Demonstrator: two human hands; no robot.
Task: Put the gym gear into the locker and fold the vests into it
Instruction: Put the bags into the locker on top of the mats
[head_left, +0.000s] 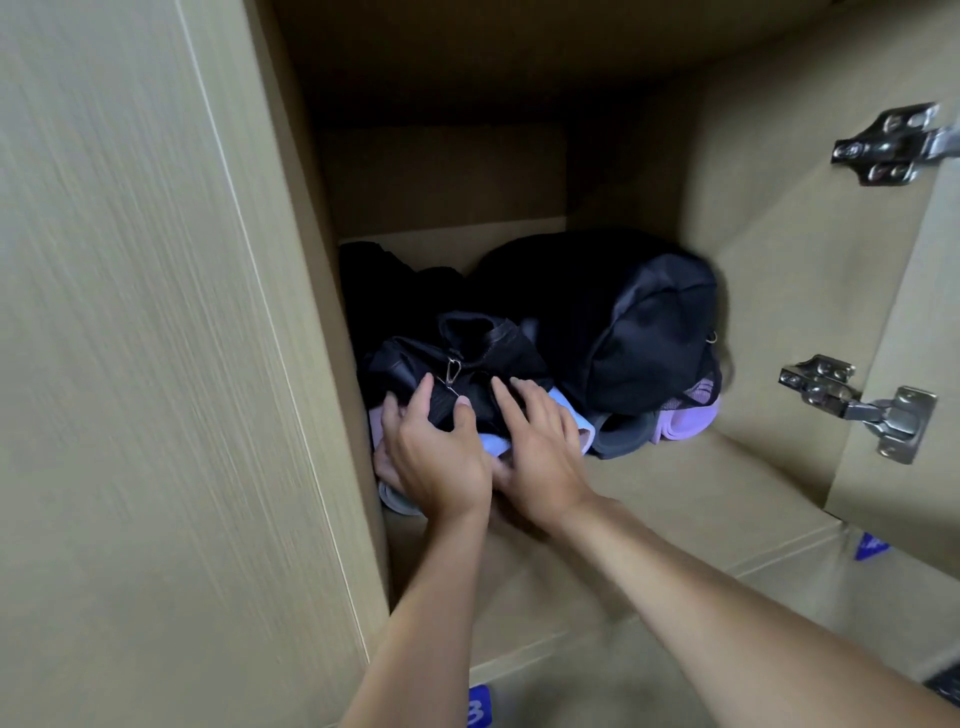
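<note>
Settling the pile squarely looks to be the step in hand. From the head view, both hands are deep in the locker (649, 499), close to its left wall. The left hand (436, 460) has its thumb and fingers curled round the black strapped gear (488, 348), just below its metal clip (453, 370). The right hand (540, 457) grips nothing: its fingers are straight and flat, pressing on the folded vests (575, 420).

Those vests, pale blue and pink, lie under both palms. Their edges show at 3 o'clock of the right hand and at 9 o'clock of the left. The strapped gear rests on top of them, at 12 o'clock of both hands.

To do this well, I would hold the right palm flat so the folds do not spring open. The left hand should ease the strap toward 12 o'clock rather than drag it, since a snagged clip could pull the stack askew.

The black bag (649, 332) stands at 2 o'clock of the right hand. A grey roll (621, 439) and a purple roll (685, 422) are tucked under its front edge, just beside the vests. An upper hinge (891, 145) sits on the right wall at 2 o'clock of the bag
</note>
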